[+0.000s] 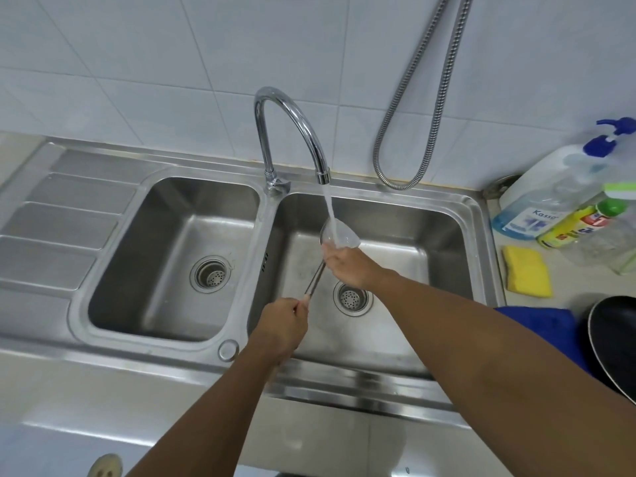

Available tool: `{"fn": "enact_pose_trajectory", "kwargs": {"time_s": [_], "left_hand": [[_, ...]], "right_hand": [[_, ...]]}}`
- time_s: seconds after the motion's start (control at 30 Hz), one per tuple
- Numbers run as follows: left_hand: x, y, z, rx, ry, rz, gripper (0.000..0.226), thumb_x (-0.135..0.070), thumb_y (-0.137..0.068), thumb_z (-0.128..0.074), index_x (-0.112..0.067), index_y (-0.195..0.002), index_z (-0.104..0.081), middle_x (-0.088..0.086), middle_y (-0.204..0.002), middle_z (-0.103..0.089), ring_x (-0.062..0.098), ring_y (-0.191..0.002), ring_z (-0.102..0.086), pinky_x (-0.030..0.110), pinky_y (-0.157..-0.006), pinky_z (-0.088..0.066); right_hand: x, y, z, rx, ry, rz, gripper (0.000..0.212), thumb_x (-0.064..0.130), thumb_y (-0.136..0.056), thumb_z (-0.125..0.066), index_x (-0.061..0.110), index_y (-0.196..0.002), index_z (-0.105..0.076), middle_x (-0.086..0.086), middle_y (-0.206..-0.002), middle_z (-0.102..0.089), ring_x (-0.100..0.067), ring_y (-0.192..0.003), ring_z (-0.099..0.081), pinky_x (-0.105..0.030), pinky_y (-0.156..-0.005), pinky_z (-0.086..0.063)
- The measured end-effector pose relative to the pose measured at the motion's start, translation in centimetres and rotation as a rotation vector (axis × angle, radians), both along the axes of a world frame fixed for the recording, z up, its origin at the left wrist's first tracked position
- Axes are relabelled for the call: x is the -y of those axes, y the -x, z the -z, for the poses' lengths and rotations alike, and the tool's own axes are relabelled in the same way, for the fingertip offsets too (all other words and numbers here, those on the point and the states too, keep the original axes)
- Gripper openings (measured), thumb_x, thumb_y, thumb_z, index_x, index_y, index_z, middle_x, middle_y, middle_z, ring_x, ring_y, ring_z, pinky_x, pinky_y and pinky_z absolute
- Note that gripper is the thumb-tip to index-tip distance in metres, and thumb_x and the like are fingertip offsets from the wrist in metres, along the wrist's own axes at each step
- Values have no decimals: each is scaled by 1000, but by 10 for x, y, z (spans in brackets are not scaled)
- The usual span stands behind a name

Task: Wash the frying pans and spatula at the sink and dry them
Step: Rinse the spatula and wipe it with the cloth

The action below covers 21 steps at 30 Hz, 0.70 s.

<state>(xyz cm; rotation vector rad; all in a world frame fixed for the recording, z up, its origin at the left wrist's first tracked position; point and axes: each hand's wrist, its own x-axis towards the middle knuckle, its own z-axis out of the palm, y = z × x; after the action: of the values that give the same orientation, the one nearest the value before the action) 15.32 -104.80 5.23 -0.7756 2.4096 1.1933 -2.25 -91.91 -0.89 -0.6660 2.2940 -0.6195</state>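
Item: steel long-handled spatula (pixel 339 235), blade under tap stream (pixel 328 204) over right basin (pixel 406 256). Left hand (pixel 284 325) grips handle end; right hand (pixel 347 265) rubs blade. Advice: turn blade, rinsing both faces.

Silver steel, white tile, and a few bright spots on the right

The sink (pixel 378 201) and spatula (pixel 339 235) are shiny silver; wall tiles (pixel 172 63) white with a grey grid; sponge (pixel 526 271) yellow; cloth (pixel 537 321) deep blue; frying pan (pixel 612 342) black; bottles (pixel 564 197) clear with blue and green caps.
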Motion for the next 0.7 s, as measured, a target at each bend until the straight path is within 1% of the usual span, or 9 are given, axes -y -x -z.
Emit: {"fn": "enact_pose_trajectory", "kwargs": {"time_s": [0.07,0.17,0.27,0.37,0.43,0.53,0.57,0.63,0.7], "left_hand": [[0,-2,8,-36,129,35,45,-36,-109,-46,-8,-77,-63,3,-65,-59,14,-54,-51,31,-57,-42],[6,-6,15,-23,122,14,22,-35,-103,-59,-15,-97,-66,4,-82,-66,13,-65,-61,27,-62,-47],[6,-8,14,-11,102,21,13,-35,-103,-58,-24,-106,-52,10,-98,-66,22,-77,-67,35,-71,-55],[6,-5,14,-47,93,28,14,-37,-106,-51,-25,-111,-47,13,-101,-65,24,-82,-66,39,-75,-55],[7,-4,14,-64,94,36,30,-48,-107,-44,-22,-117,-55,11,-100,-67,26,-87,-66,43,-81,-57],[6,-6,10,-111,122,-12,58,-59,-106,-31,-17,-114,-69,8,-102,-72,27,-99,-64,43,-87,-54],[6,-8,9,-138,147,-25,61,-60,-104,-29,-16,-108,-72,7,-98,-73,28,-96,-64,42,-85,-54],[8,-14,6,-157,219,-8,61,-62,-101,-29,-17,-86,-67,4,-77,-68,27,-76,-63,41,-72,-54],[8,-21,5,-146,260,21,53,-59,-103,-37,-20,-74,-58,3,-64,-58,27,-63,-58,41,-64,-54]], "right_hand": [[-4,-7,-7,11,86,86,44,28,-107,-41,17,-149,-46,-20,-139,-56,-29,-113,-63,-36,-97,-49],[-15,-6,-5,-139,213,333,36,8,-100,-44,15,-127,-68,-14,-124,-67,-22,-89,-68,-25,-78,-55],[-29,3,-2,-349,218,517,42,-5,-91,-42,15,-115,-71,-6,-120,-68,-22,-113,-62,-34,-101,-50],[-34,9,-6,-538,237,464,32,-1,-91,-47,14,-112,-66,-3,-112,-58,-20,-107,-53,-38,-96,-48],[-29,10,-13,-590,308,402,26,7,-96,-47,14,-117,-62,-3,-114,-56,-17,-105,-53,-36,-94,-48],[-11,7,-18,-510,301,138,35,25,-106,-35,13,-130,-56,-4,-129,-58,-18,-121,-53,-41,-110,-40],[-6,7,-18,-464,257,84,37,28,-107,-31,14,-131,-56,-4,-131,-59,-20,-124,-52,-44,-114,-36],[1,14,-21,-323,168,98,37,31,-108,-28,17,-123,-59,-3,-123,-62,-23,-117,-56,-45,-108,-39],[1,24,-28,-146,66,168,43,37,-109,-23,16,-118,-60,-4,-120,-61,-25,-114,-56,-40,-100,-41]]}}
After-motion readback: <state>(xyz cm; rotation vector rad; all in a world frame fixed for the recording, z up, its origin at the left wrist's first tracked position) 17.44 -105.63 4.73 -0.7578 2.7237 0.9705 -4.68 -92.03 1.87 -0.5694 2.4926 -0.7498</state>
